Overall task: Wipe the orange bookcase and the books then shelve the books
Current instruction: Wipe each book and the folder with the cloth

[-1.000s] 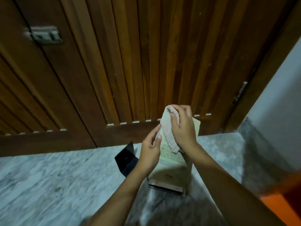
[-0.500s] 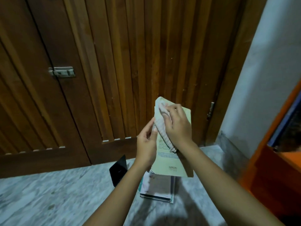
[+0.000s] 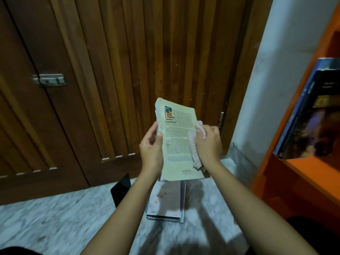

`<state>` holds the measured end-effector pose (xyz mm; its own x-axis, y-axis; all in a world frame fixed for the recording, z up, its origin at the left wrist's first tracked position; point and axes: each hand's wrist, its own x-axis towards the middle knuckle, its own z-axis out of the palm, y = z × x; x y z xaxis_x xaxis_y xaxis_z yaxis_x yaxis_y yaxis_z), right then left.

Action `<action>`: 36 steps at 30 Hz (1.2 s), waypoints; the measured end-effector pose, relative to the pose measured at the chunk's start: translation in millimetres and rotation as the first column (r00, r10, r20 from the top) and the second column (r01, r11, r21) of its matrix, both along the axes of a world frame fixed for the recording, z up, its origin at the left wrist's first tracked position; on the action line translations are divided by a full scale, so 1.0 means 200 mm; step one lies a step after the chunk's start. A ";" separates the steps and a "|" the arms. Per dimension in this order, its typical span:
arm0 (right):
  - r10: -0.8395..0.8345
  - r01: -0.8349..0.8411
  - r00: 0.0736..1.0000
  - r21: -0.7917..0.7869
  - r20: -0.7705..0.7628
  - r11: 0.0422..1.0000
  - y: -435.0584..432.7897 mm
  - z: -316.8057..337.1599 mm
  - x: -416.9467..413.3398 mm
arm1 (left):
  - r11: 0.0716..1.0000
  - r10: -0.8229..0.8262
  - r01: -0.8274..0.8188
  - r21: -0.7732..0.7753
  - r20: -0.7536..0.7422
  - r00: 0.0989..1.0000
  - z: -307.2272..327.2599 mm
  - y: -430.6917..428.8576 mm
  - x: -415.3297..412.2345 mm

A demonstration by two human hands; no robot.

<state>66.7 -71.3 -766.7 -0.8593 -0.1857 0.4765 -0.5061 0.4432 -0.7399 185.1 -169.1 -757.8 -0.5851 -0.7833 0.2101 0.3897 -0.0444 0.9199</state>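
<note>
Centrally, left hand (image 3: 151, 150) grips the cream book (image 3: 179, 126), its print unreadably blurred; right hand (image 3: 209, 144) clutches a cloth (image 3: 193, 149) against it.

The held book (image 3: 176, 144) is cream, with dark text blocks and a small red-and-blue picture at its far end. The cloth (image 3: 193, 146) on it is pinkish white and ribbed. The far door (image 3: 128, 61) is brown and vertically slatted, and the floor (image 3: 55, 218) is grey-white marble. On the right, the bookcase (image 3: 303, 172) is orange and its shelved books (image 3: 312, 116) are dark blue and black.
</note>
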 end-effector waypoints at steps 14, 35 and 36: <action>0.120 -0.118 0.977 0.020 -0.176 0.993 -0.05 -0.14 0.23 | 0.987 0.144 -0.138 0.081 -0.083 0.986 0.02 -0.09 -0.02; 0.808 -0.506 0.552 -0.686 0.208 0.522 0.12 0.00 0.13 | 0.980 -0.197 0.195 -0.024 -0.112 0.974 0.11 -0.20 0.09; 0.797 -0.491 0.567 -0.690 0.210 0.531 0.12 0.00 0.13 | 0.981 -0.194 0.192 -0.031 -0.105 0.975 0.10 -0.20 0.08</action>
